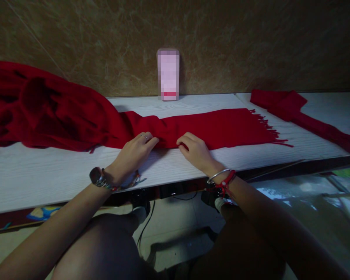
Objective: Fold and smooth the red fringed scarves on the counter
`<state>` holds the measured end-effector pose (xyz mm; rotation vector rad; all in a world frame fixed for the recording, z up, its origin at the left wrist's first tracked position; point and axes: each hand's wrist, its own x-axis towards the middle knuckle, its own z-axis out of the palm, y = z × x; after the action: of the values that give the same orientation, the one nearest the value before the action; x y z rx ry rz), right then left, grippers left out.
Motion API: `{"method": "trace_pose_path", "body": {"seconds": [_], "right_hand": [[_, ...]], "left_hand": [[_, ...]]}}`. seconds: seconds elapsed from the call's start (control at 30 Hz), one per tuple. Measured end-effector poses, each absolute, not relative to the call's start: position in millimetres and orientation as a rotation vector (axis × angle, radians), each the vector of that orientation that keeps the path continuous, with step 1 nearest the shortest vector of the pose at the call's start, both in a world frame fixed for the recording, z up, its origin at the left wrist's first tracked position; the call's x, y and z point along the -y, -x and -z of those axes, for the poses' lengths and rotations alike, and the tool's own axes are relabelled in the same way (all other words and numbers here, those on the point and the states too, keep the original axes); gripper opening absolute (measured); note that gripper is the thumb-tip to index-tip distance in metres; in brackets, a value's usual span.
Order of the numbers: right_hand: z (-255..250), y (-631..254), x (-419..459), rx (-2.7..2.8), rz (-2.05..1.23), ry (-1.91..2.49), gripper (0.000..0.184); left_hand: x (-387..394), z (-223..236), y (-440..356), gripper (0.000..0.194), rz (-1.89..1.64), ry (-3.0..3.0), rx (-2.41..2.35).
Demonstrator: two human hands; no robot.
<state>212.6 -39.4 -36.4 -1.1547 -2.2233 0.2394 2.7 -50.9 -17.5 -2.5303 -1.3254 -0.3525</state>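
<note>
A long red scarf (221, 126) lies along the white wood-grain table (192, 161), its fringed end pointing right. Toward the left it runs into a large crumpled heap of red cloth (70, 112). My left hand (137, 149), with a ring and a watch on that arm, has closed fingers on the scarf's near edge. A little to the right, my right hand (195, 151) pinches the same edge between thumb and fingers. The fingertips of both hands are partly hidden against the cloth.
A phone (168, 74) with a blurred screen leans upright on the brown marbled wall (236, 42). Another red scarf (291, 109) lies folded at the right, reaching the table's edge. Below the front edge are my legs, a dark cable (147, 223) and a tiled floor.
</note>
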Motion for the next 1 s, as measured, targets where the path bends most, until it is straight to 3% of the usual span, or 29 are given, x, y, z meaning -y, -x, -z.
{"method": "trace_pose_path", "body": {"seconds": [0.47,1.0], "right_hand": [[36,-212,44,2.428,-0.081,1.075,0.023],[36,-211,44,2.436,-0.031,1.081,0.024]], "left_hand": [[64,15,13,0.031,0.524,2.642,1.380],[65,18,3,0.018,0.313,2.435,1.019]]}}
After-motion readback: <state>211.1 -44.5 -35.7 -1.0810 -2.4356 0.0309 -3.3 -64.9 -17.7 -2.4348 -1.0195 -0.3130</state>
